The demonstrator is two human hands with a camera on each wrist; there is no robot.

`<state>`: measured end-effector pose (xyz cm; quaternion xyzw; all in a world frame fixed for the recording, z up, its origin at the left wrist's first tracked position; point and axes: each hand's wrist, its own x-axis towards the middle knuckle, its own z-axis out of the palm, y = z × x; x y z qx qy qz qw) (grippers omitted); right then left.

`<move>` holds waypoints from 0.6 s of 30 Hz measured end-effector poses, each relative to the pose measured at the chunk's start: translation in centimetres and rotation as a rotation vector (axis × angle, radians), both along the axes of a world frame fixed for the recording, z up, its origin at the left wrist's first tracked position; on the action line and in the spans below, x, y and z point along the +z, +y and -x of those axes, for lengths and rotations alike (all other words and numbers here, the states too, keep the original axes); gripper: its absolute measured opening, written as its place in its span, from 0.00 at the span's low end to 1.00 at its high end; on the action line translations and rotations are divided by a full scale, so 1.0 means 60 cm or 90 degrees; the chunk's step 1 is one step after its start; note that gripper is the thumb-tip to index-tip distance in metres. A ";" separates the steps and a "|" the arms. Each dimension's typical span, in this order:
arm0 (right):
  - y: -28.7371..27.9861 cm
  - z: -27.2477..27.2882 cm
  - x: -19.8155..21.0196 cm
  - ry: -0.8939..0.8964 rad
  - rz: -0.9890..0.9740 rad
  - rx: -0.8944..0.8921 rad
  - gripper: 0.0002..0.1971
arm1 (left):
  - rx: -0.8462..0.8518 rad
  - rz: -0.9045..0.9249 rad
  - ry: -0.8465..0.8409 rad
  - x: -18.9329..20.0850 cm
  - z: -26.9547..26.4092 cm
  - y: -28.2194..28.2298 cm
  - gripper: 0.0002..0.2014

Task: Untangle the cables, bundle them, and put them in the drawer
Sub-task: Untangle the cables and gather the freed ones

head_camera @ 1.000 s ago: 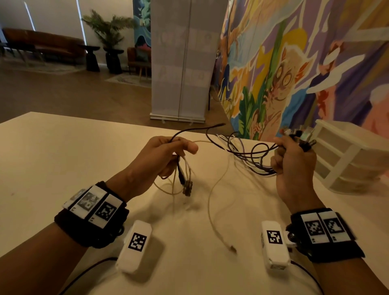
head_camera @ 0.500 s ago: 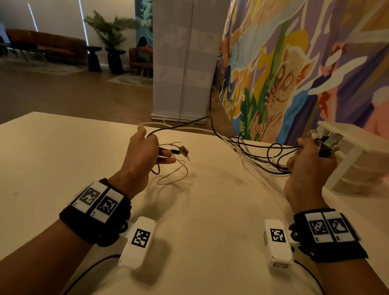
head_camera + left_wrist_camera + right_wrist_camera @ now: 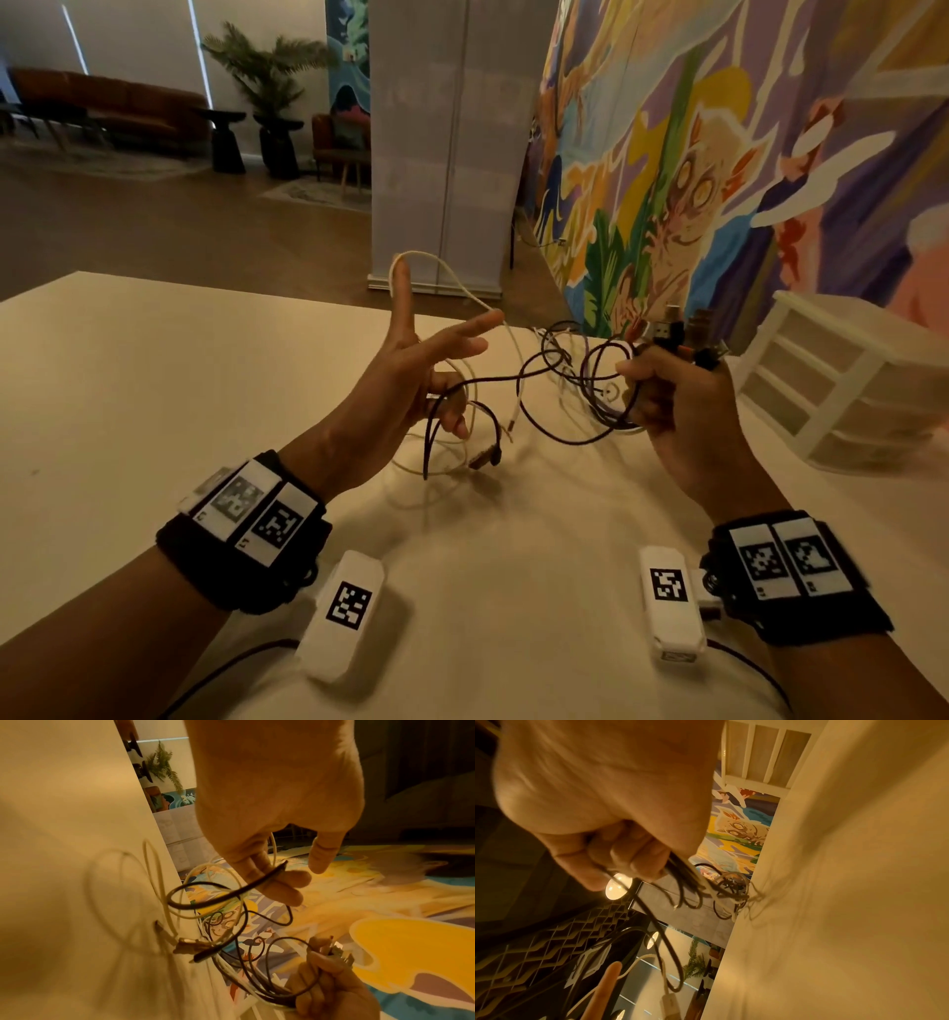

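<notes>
- My left hand (image 3: 405, 375), fingers spread, carries the white cable (image 3: 464, 288) looped over index and middle fingertips; the black cable (image 3: 518, 380) crosses my lower fingers. I should lift loops free, never yank.
- My right hand (image 3: 678, 395) is clenched round the gathered connectors (image 3: 683, 334), above the surface (image 3: 154, 385).
- Half a second earlier, my left hand was closed on the cables.
- The drawer unit (image 3: 842, 380) stands right, unopened.
</notes>
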<state>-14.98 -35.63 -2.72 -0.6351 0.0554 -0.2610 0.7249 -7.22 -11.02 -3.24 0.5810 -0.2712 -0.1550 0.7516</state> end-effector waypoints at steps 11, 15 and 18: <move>0.021 0.035 0.014 -0.071 -0.127 0.417 0.14 | -0.148 -0.250 -0.099 0.005 0.029 -0.011 0.31; -0.004 0.031 0.016 -0.102 -0.178 0.511 0.15 | -0.114 -0.225 -0.109 0.015 0.030 -0.016 0.34; -0.028 0.034 0.019 -0.122 -0.258 0.486 0.21 | 0.059 -0.161 -0.055 0.017 -0.011 0.002 0.37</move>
